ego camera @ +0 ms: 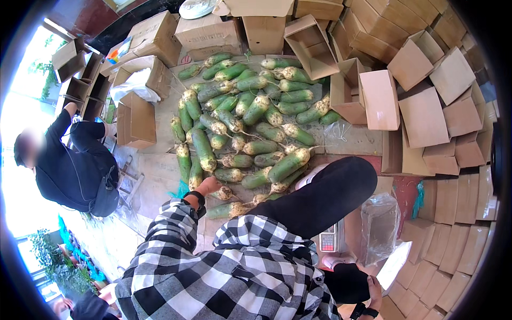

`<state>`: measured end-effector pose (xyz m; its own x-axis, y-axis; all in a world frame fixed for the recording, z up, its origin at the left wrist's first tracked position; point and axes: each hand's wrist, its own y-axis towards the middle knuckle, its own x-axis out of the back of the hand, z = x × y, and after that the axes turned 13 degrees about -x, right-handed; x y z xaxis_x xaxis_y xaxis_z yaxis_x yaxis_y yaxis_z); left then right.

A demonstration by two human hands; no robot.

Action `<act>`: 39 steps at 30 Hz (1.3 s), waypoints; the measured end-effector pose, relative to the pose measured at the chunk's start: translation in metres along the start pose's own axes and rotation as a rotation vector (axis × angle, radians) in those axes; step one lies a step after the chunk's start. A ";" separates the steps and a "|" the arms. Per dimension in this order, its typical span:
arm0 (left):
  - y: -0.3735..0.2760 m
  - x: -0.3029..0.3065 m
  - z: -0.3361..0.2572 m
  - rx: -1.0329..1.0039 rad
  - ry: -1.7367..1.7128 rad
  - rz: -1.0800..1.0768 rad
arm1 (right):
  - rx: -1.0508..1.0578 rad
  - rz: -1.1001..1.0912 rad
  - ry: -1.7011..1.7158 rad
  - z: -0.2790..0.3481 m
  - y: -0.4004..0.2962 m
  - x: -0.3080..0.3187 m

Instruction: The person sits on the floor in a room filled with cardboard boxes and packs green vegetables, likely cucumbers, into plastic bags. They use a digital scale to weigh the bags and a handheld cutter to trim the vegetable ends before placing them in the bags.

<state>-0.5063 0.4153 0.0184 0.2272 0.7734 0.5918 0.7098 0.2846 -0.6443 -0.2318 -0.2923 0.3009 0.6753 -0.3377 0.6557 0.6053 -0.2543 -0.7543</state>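
A heap of green radishes (256, 108) with pale, soil-marked ends lies on flattened cardboard (160, 168) before me. My left hand (209, 185) reaches to the heap's near left edge, at the end of a radish; whether its fingers close on anything is hidden. At lower right, my right hand (375, 292) rests beside my dark-clad knee, its fingers partly hidden, with a white sheet (396, 264) close by. A digital scale (329, 241) stands under my leg, next to a box wrapped in clear plastic (379, 230).
Open cardboard boxes (424, 116) crowd the right side, with stacked cartons (452, 240) below them. More boxes (154, 36) line the back. On the left a person in dark clothes (76, 172) sits near a small wooden stool (130, 180). Part of another person shows at lower left.
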 end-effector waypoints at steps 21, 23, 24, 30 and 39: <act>0.006 -0.019 -0.006 0.054 0.019 0.210 | -0.043 -0.020 -0.113 0.014 -0.010 0.001; 0.003 -0.020 -0.006 0.064 0.019 0.204 | -0.035 -0.015 -0.113 0.015 -0.011 0.000; 0.004 -0.022 -0.004 0.059 0.012 0.208 | -0.030 -0.011 -0.107 0.013 -0.008 0.000; 0.003 -0.030 -0.004 0.026 0.031 0.195 | 0.003 -0.045 -0.120 -0.001 -0.004 -0.001; 0.023 -0.039 0.001 -0.003 0.079 0.109 | 0.011 -0.038 -0.123 -0.014 -0.008 -0.002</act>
<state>-0.4996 0.3925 -0.0204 0.3552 0.7525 0.5546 0.6798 0.1993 -0.7058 -0.2438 -0.3025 0.3049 0.6979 -0.2143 0.6833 0.6355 -0.2544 -0.7289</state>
